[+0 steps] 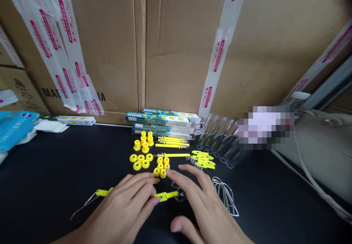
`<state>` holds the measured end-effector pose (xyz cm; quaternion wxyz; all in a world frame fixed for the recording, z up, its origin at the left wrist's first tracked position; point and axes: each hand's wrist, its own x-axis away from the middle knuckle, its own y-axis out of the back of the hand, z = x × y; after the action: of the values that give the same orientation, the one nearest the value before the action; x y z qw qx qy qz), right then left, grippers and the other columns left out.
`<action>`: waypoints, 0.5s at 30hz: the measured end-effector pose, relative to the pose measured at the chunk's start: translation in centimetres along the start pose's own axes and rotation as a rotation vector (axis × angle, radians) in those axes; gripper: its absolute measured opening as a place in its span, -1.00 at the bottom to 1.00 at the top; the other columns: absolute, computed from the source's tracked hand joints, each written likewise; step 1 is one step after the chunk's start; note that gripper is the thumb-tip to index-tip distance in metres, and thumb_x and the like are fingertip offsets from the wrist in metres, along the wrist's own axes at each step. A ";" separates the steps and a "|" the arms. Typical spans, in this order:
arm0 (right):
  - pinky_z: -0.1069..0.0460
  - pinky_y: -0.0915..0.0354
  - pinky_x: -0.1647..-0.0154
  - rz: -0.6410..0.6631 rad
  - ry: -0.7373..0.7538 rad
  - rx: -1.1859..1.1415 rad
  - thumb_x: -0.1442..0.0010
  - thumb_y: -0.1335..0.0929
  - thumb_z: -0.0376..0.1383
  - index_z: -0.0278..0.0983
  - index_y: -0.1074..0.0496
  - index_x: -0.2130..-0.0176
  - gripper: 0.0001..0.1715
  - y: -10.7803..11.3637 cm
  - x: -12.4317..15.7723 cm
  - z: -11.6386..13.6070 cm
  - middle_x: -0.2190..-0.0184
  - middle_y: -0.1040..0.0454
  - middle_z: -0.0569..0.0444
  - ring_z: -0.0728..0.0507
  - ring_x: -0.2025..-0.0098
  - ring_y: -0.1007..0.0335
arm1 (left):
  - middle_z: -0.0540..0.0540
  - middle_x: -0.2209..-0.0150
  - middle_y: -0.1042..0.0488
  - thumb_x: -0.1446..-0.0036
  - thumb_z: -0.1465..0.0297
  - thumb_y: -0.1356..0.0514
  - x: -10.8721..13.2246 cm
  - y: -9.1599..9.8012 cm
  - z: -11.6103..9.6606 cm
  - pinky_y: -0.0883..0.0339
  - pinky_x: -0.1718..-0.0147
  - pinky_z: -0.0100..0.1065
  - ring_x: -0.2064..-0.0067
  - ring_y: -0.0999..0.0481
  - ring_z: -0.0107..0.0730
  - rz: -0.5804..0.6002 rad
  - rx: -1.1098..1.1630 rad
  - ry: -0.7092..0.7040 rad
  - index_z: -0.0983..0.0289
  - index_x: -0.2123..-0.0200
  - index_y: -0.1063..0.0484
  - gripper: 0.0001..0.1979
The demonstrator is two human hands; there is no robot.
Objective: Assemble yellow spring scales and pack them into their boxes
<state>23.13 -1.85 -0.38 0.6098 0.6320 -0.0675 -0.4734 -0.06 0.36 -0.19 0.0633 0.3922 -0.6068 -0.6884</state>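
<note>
- Two bare hands hover low over the black table (55, 170), and one slim yellow rod (166, 196) lies across its near edge, mostly hidden beneath the left hand (129, 203).
- The rod runs left to right. One yellow end (103, 192) pokes out past the knuckles, where a thin wire hook (82, 207) trails off toward the left.
- It looks light and narrow, probably hard plastic that flexes a little. The wire seems springy and easy to bend or snag, so the yellow body is likely the safer place to pinch, between thumb and forefinger near the middle.
- The smooth plastic on the glossy tabletop may skid if pushed from above.
- The left hand lies palm down with fingers stretched out and close together. Its fingertips (156, 200) rest on the rod, and nothing is closed around it.
- The right hand (200, 203) is palm down too, fingers spread and thumb held apart toward the body. It holds nothing, and it hovers over some small metal pieces (178, 194).
- Its longest fingers reach near a cluster of small yellow caps (161, 169).
- Just right of that hand lies a bundle of wire loops (227, 196).
- Further back sit yellow rings (140, 160), yellow cones (144, 141), flat yellow clips (205, 159), clear tubes (220, 141) and stacked slim boxes (162, 121) against cardboard cartons (178, 53).
</note>
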 end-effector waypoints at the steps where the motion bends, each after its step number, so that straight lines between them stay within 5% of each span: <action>1: -0.23 -0.51 -0.04 -0.056 0.007 -0.029 -0.50 -0.21 0.04 -0.33 -0.23 -0.24 -0.41 0.1 0.1 0.0 -0.07 -0.65 -0.20 -0.40 -0.15 -0.47 | 0.12 0.05 -0.72 -0.45 0.55 0.11 0.0 0.0 0.0 -0.64 0.03 -0.17 0.01 -0.72 -0.16 -0.005 0.004 -0.004 0.23 0.10 -0.58 -0.56; 4: -0.10 -0.47 0.11 -0.189 -0.025 -0.139 -0.51 -0.26 -0.09 -0.19 -0.34 0.09 -0.77 0.4 0.7 0.0 0.24 -0.64 -0.02 -0.27 0.11 -0.51 | 0.12 0.09 -0.72 -0.47 0.53 0.11 -0.1 0.0 -0.2 -0.64 0.06 -0.23 0.05 -0.72 -0.20 -0.038 0.045 0.018 0.24 0.11 -0.56 -0.58; 7: -0.04 -0.31 0.36 -0.230 -0.073 -0.153 -0.55 -0.19 -0.27 -0.15 -0.23 0.34 -0.66 0.3 1.5 0.0 0.49 -0.41 0.13 -0.15 0.40 -0.36 | 0.08 0.17 -0.70 -0.47 0.52 0.08 -0.2 0.1 -0.3 -0.64 0.10 -0.26 0.10 -0.70 -0.22 -0.046 0.107 0.042 0.22 0.16 -0.54 -0.62; 12: 0.08 -0.31 0.52 -0.218 -0.231 -0.385 -0.59 -0.12 -0.23 -0.10 -0.36 0.11 -0.71 -0.2 2.0 0.3 0.47 -0.44 0.18 -0.04 0.55 -0.37 | 0.02 0.30 -0.64 -0.43 0.58 0.10 0.1 0.3 -0.2 -0.60 0.23 -0.39 0.27 -0.66 -0.30 0.018 0.063 -0.006 0.19 0.24 -0.53 -0.58; 15: 0.08 -0.49 0.36 -0.213 -0.280 -0.609 -0.56 -0.19 -0.12 -0.05 -0.34 -0.03 -0.80 0.1 1.4 1.3 0.37 -0.58 0.11 -0.09 0.40 -0.57 | 0.01 0.37 -0.60 -0.44 0.53 0.09 0.4 0.3 -0.1 -0.55 0.40 -0.49 0.36 -0.64 -0.34 0.013 0.054 0.042 0.17 0.30 -0.49 -0.60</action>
<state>22.98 -3.72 -0.77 0.7024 0.3537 0.0601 -0.6147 -0.35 -0.03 -0.05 0.0702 0.4041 -0.6262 -0.6631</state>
